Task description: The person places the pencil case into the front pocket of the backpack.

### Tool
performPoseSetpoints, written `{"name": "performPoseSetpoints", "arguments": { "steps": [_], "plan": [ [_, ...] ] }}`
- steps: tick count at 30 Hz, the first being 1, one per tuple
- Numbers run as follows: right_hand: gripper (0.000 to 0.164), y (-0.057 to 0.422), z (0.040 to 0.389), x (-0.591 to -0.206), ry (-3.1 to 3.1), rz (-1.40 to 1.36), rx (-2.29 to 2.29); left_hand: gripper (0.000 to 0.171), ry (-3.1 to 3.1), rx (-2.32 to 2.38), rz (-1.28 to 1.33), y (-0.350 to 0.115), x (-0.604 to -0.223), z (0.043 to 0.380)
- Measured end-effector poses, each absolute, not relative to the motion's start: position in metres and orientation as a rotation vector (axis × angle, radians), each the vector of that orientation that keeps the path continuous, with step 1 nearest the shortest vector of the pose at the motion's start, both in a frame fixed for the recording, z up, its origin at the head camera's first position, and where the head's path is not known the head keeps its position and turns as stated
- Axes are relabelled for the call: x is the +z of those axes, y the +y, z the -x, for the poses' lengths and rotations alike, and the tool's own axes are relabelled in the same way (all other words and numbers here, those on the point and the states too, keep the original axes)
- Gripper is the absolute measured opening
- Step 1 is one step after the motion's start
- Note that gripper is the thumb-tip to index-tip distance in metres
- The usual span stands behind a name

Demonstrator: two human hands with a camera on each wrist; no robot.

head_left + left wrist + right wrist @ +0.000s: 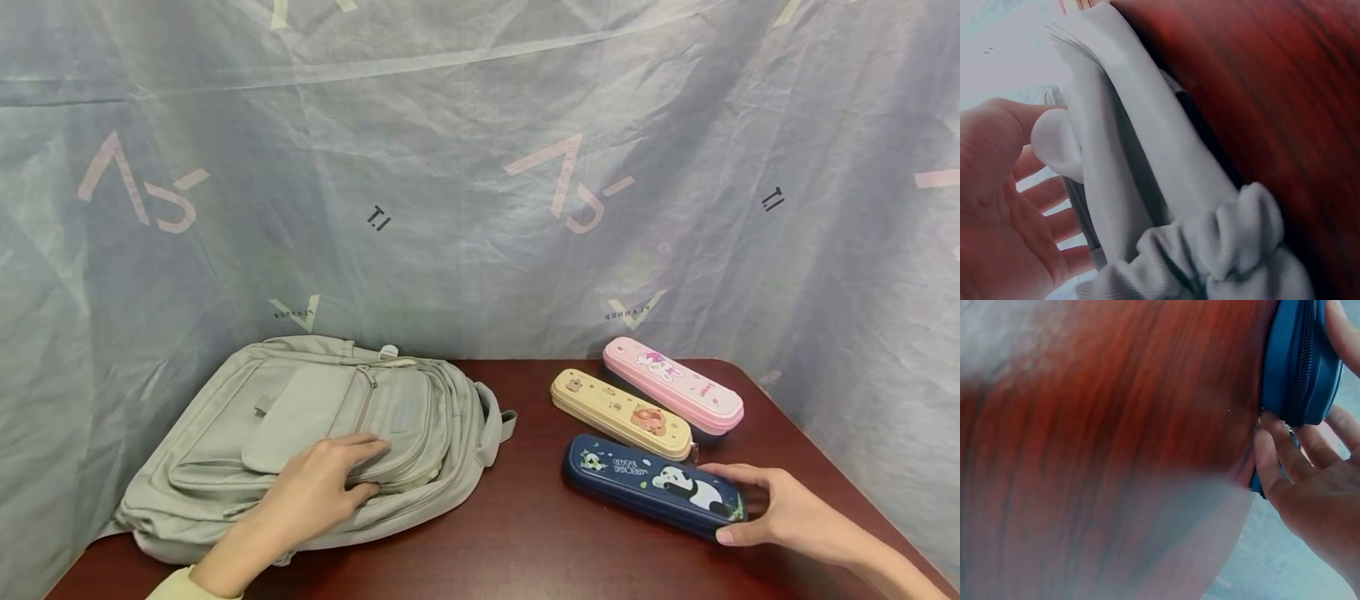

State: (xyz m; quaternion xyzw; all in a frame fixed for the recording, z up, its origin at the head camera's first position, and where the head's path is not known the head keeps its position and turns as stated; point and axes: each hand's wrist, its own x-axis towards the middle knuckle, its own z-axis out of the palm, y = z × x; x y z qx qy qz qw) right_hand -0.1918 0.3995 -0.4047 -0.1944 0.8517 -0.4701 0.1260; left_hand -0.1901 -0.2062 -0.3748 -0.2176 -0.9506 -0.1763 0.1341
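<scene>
A pale grey-green backpack (pixel 217 433) lies flat on the left side of the table, front pockets up. My left hand (pixel 322 483) rests over its front pocket, fingers loosely extended; the left wrist view shows the thumb beside a rounded pale piece of the bag. To the right, a navy pencil case (pixel 645 485) with panda pictures lies at a slant. Its right end is between the thumb and fingers of my right hand (pixel 787 510). The right wrist view shows the zipped side of this case (pixel 1302 359) and the fingers around its end.
Behind the navy case lie a yellow pencil case (pixel 618 412) with animal pictures and a pink one (pixel 671 383) with a rabbit, roughly parallel. The dark red table (pixel 510 533) has a rounded far right corner. Grey printed cloth (pixel 465 167) hangs behind and at both sides.
</scene>
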Motion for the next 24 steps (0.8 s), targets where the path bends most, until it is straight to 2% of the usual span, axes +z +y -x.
{"name": "performPoseSetpoints", "arguments": {
  "steps": [15, 24],
  "plan": [
    [0.076, 0.4054, 0.1957, -0.4039, 2.4, 0.555, -1.446, 0.042, -2.632, -0.495, 0.708, -0.209, -0.3753, 0.1893],
    [0.072, 0.4081, 0.1951, -0.4022, 2.397, 0.518, -1.431, 0.047, -2.471, -0.484, 0.744, -0.2076, -0.3728, 0.1882]
  ]
}}
